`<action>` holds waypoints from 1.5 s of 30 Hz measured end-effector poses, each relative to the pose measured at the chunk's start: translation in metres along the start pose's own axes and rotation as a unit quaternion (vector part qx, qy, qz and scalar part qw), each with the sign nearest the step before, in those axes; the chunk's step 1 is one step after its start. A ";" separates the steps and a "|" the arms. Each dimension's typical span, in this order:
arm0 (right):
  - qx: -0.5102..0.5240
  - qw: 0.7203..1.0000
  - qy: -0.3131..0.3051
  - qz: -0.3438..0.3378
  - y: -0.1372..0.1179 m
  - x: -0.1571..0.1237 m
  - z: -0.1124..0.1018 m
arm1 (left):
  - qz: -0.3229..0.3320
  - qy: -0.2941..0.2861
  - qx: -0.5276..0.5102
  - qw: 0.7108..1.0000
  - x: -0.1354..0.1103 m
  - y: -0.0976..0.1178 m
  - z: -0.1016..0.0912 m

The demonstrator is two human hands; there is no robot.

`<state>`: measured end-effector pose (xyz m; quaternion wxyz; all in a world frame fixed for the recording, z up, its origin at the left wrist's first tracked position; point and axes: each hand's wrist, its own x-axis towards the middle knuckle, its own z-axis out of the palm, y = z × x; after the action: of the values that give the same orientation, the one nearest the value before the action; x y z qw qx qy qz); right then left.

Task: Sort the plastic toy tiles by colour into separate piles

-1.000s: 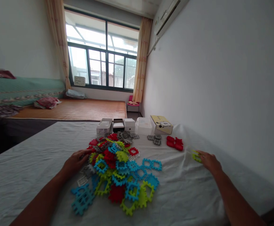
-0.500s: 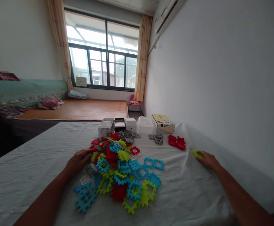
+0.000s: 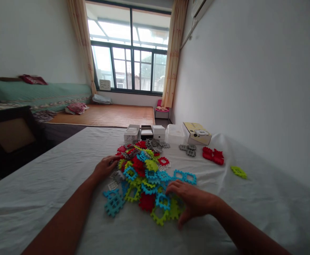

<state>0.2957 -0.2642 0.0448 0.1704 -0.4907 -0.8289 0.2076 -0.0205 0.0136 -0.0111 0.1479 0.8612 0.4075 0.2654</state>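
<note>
A heap of interlocking plastic tiles in blue, lime, red and grey lies on the white-covered table. Along its left edge rests my left hand point(image 3: 105, 169), fingers stretched toward a red tile point(image 3: 121, 149) and touching the heap; its fingertips are partly hidden. My right hand point(image 3: 191, 198) hangs over the heap's right side, thumb and fingers apart, holding nothing. Beneath and beside it are a blue frame tile point(image 3: 163, 201) and lime tiles point(image 3: 159, 215), partly covered by the hand. One lime tile point(image 3: 238, 172) lies alone at the right, beyond several red tiles point(image 3: 213, 156).
Grey tiles point(image 3: 191, 152) form a small group right of the heap. Behind stand a white box point(image 3: 159, 132), a clear plastic container point(image 3: 174, 134) and a yellow cartoon box point(image 3: 197, 133). A wall runs along the right; a dark cabinet point(image 3: 8, 134) stands left.
My right hand has let go of the lime tile at the far right and moved left over the heap, opening. My left hand stays at the heap's edge. The view has turned slightly left.
</note>
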 end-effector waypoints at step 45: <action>-0.191 0.649 0.327 0.660 0.200 -0.188 -0.064 | 0.018 0.007 0.015 1.000 0.009 -0.021 0.005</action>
<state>0.5615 -0.3328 -0.0175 0.1505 -0.9659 -0.1980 -0.0717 -0.0263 0.0332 -0.0221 0.1269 0.8689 0.3966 0.2676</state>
